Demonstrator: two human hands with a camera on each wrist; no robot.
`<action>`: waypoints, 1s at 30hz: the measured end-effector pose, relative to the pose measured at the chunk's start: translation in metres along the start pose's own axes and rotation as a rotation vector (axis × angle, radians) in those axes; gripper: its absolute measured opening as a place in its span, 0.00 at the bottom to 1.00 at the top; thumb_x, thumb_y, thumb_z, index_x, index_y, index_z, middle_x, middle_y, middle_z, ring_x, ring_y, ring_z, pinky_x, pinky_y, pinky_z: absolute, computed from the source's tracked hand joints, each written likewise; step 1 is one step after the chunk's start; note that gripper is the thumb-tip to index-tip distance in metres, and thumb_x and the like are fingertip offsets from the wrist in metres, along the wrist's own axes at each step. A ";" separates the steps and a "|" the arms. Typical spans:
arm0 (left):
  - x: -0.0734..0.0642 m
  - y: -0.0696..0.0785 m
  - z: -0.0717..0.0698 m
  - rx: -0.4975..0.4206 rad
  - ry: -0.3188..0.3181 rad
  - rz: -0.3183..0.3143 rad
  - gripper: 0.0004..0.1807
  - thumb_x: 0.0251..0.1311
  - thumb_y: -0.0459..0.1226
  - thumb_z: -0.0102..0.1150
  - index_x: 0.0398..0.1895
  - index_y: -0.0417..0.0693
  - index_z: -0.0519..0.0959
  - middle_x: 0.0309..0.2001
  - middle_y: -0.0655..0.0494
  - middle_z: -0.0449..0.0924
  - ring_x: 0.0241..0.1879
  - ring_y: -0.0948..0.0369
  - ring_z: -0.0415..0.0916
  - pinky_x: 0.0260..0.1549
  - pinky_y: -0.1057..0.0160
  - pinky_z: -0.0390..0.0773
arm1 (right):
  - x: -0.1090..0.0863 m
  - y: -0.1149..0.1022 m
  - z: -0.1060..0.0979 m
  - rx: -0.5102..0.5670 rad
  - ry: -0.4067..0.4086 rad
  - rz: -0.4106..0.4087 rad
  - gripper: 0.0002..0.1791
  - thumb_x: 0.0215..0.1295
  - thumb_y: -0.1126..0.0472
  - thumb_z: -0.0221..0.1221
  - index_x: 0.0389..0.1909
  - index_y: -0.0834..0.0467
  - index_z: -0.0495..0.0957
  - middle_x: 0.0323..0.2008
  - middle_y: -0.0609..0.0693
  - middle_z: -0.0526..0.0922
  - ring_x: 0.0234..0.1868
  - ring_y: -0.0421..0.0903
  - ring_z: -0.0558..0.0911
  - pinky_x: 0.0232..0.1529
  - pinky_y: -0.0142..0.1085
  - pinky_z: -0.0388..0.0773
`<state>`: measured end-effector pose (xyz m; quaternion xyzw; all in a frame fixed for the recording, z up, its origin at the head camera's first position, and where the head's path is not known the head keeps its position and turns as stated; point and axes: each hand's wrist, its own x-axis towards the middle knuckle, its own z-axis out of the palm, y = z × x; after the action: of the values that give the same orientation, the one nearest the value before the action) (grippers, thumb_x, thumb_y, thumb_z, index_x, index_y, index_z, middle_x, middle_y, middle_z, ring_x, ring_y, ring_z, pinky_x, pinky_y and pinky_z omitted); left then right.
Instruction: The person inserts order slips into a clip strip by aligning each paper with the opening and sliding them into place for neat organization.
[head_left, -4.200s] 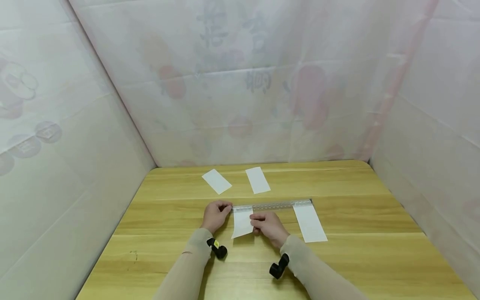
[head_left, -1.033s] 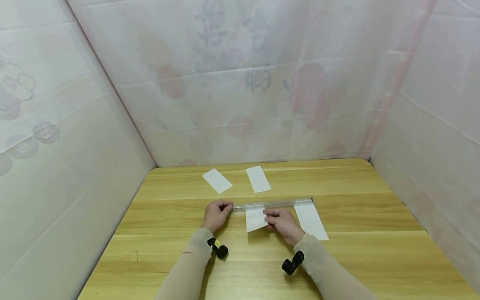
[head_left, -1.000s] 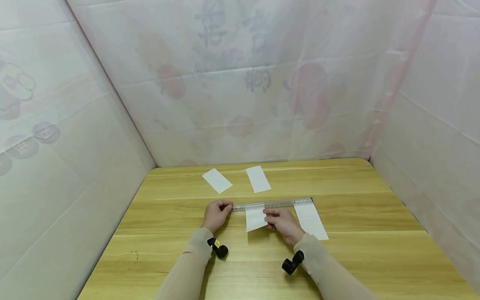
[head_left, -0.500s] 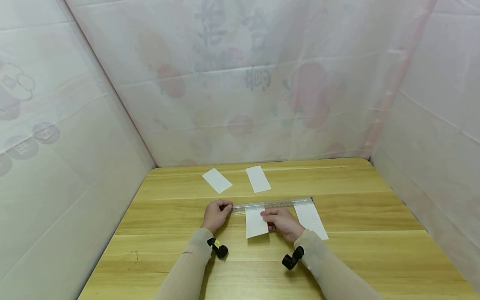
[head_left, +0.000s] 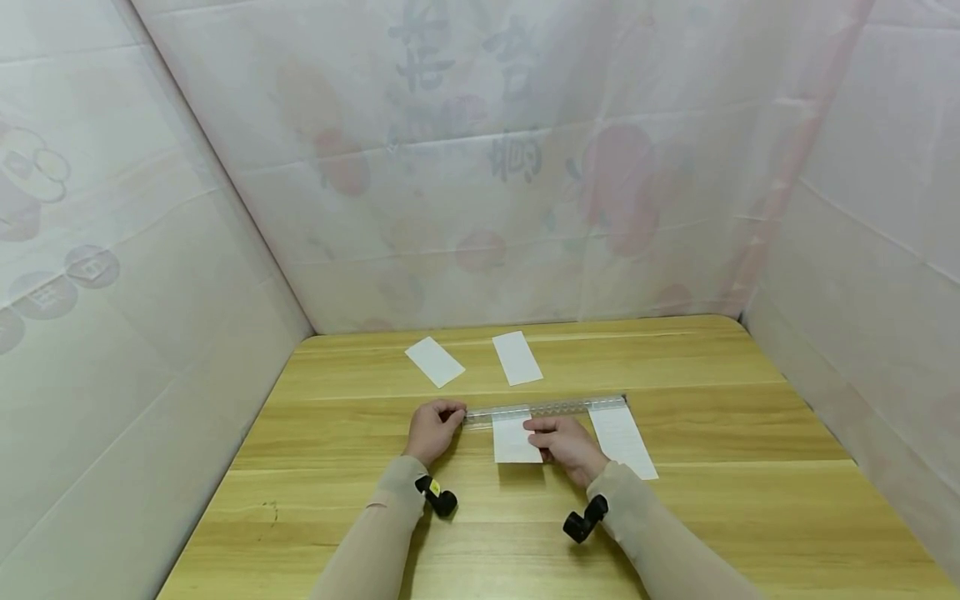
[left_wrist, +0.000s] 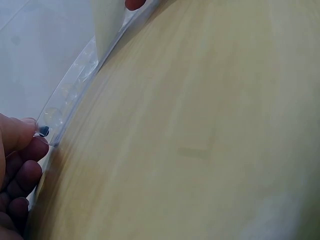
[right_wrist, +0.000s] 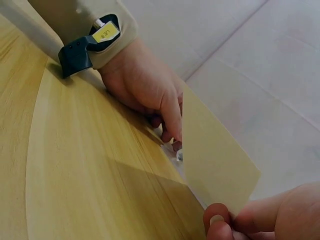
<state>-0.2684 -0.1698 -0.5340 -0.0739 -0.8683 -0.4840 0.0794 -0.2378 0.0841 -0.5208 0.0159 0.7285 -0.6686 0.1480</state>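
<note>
A long clear plastic strip (head_left: 557, 408) with round shapes along it lies across the table. My left hand (head_left: 430, 431) pinches its left end between thumb and finger, as the left wrist view shows. A white paper card (head_left: 512, 442) has its top edge at the strip, left of the strip's middle. My right hand (head_left: 566, 448) pinches this card by its right side, and the card's lower part is tilted up off the wood. Another white card (head_left: 622, 442) hangs from the strip's right end, lying flat toward me, partly behind my right wrist.
Two loose white cards, a slanted one (head_left: 435, 362) and a straighter one (head_left: 517, 358), lie beyond the strip. The wooden table (head_left: 300, 500) reaches to pale printed curtains (head_left: 480, 208) at the back and sides. Each sleeve carries a black wrist camera (head_left: 587, 518).
Since the oldest frame, my right hand and its card have shifted right along the strip. In the last half second, the card's lower edge has risen. My left hand keeps its place.
</note>
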 end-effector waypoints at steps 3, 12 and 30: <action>0.000 0.000 0.001 0.002 -0.001 -0.001 0.07 0.64 0.37 0.61 0.39 0.46 0.86 0.37 0.57 0.83 0.37 0.61 0.77 0.38 0.62 0.77 | -0.002 -0.001 -0.001 -0.001 0.003 -0.006 0.16 0.65 0.69 0.58 0.53 0.67 0.78 0.47 0.57 0.79 0.25 0.46 0.72 0.28 0.36 0.71; -0.002 0.001 0.001 0.012 0.006 0.022 0.07 0.64 0.36 0.60 0.39 0.45 0.86 0.37 0.56 0.83 0.37 0.61 0.78 0.37 0.61 0.78 | -0.005 0.001 -0.005 0.002 0.019 -0.008 0.17 0.65 0.70 0.57 0.54 0.68 0.77 0.48 0.59 0.78 0.26 0.45 0.72 0.28 0.35 0.70; -0.001 0.001 -0.003 0.016 -0.028 0.017 0.08 0.65 0.37 0.59 0.41 0.46 0.85 0.38 0.56 0.83 0.38 0.60 0.78 0.39 0.61 0.78 | -0.004 -0.003 -0.010 -0.010 0.018 0.003 0.17 0.66 0.70 0.56 0.54 0.68 0.77 0.55 0.60 0.77 0.27 0.46 0.72 0.29 0.36 0.71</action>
<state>-0.2673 -0.1717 -0.5315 -0.0873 -0.8725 -0.4753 0.0720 -0.2365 0.0941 -0.5164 0.0224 0.7333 -0.6644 0.1424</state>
